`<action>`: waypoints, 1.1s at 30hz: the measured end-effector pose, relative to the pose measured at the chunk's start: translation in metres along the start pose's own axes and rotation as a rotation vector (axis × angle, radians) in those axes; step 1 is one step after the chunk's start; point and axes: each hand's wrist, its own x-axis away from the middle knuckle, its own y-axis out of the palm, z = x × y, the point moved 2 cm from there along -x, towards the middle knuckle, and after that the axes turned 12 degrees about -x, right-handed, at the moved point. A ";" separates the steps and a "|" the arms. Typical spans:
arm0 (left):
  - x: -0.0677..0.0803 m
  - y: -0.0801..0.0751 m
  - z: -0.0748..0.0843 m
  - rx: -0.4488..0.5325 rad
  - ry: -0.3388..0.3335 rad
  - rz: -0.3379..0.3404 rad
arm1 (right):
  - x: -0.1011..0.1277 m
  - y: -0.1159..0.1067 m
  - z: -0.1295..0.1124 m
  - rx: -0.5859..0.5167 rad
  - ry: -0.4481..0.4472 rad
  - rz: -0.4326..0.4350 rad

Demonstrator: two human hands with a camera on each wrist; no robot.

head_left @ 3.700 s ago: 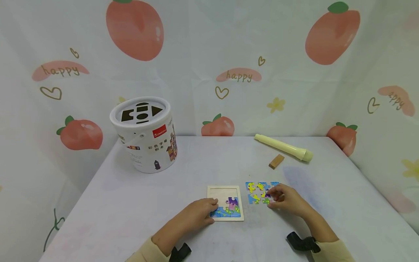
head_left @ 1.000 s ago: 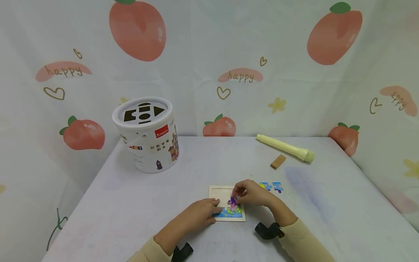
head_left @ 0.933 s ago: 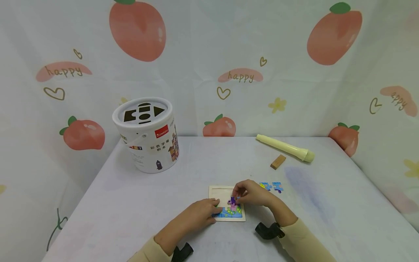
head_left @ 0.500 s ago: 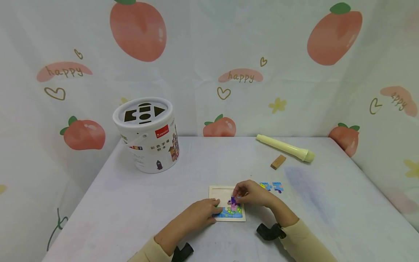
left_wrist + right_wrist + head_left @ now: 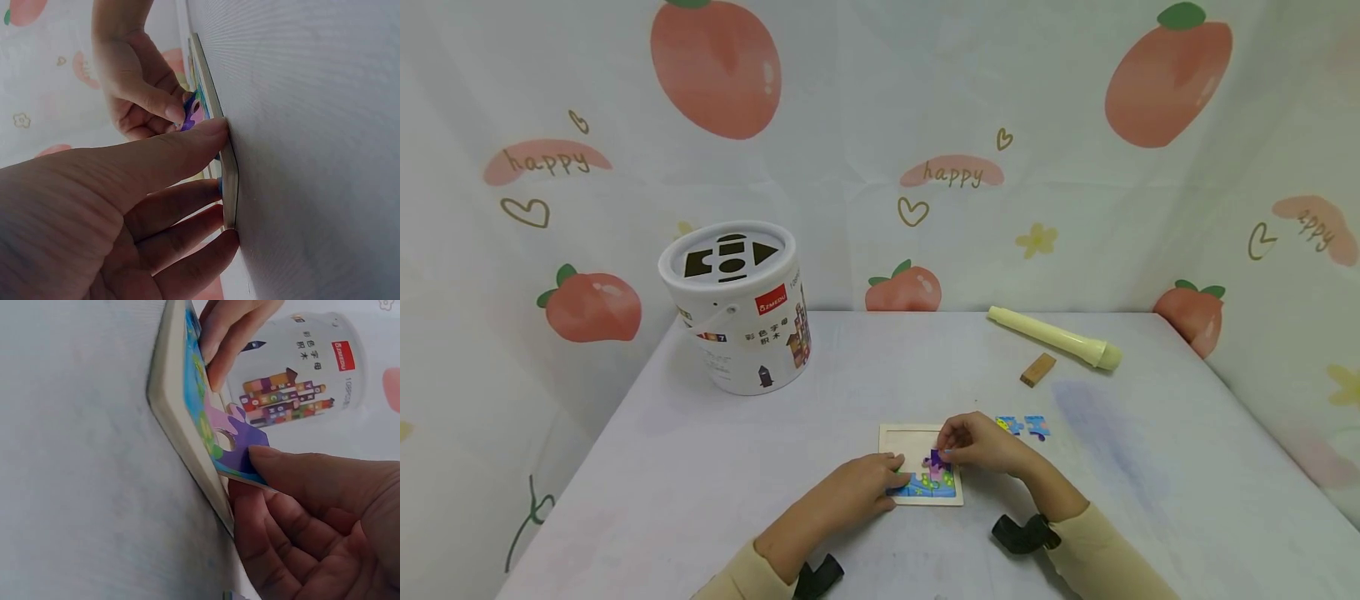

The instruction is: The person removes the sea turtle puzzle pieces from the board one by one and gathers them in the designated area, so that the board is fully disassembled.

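Note:
A small wooden puzzle tray (image 5: 907,438) lies on the table in front of me, with blue and green pieces fitted along its near side. My left hand (image 5: 891,473) holds the tray's left edge, thumb (image 5: 187,142) on the rim (image 5: 229,181) and fingers curled at its side. My right hand (image 5: 945,446) pinches a purple puzzle piece (image 5: 936,457) and sets it against the fitted pieces. The right wrist view shows that purple piece (image 5: 247,452) lying on the tray (image 5: 181,419) under my fingertips (image 5: 275,459).
Two loose blue puzzle pieces (image 5: 1025,427) lie just right of my right hand. A white shape-sorter bucket (image 5: 733,308) stands at the back left. A cream tube (image 5: 1052,337) and a small wooden block (image 5: 1037,369) lie at the back right. Fabric walls close in the table (image 5: 700,467).
My right hand has left the loose pieces and carried a purple piece leftward onto the tray. Over the last second it only shifts slightly. The left hand has kept its hold.

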 end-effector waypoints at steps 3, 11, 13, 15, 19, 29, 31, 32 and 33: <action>0.000 -0.001 0.000 -0.003 -0.001 0.000 | 0.000 0.001 0.001 -0.003 0.003 0.015; -0.003 -0.003 0.004 0.019 0.007 -0.017 | 0.000 0.000 0.005 0.002 -0.036 0.004; -0.004 -0.003 0.007 0.019 0.042 -0.016 | 0.001 0.000 0.004 -0.002 -0.045 0.001; -0.006 -0.003 0.010 0.011 0.097 0.000 | 0.002 0.000 0.004 -0.002 -0.049 0.000; -0.007 -0.002 0.016 -0.031 0.177 0.036 | 0.002 0.000 0.003 -0.001 -0.051 -0.003; -0.006 -0.001 0.019 0.012 0.167 0.000 | -0.001 0.000 0.005 0.011 -0.036 0.002; -0.006 -0.001 0.019 0.008 0.174 0.001 | -0.001 0.000 0.006 -0.001 -0.029 0.008; -0.006 -0.001 0.019 0.008 0.176 0.002 | -0.001 0.000 0.006 -0.008 -0.024 0.012; -0.006 -0.001 0.019 0.007 0.177 0.002 | -0.001 0.000 0.007 -0.014 -0.023 0.015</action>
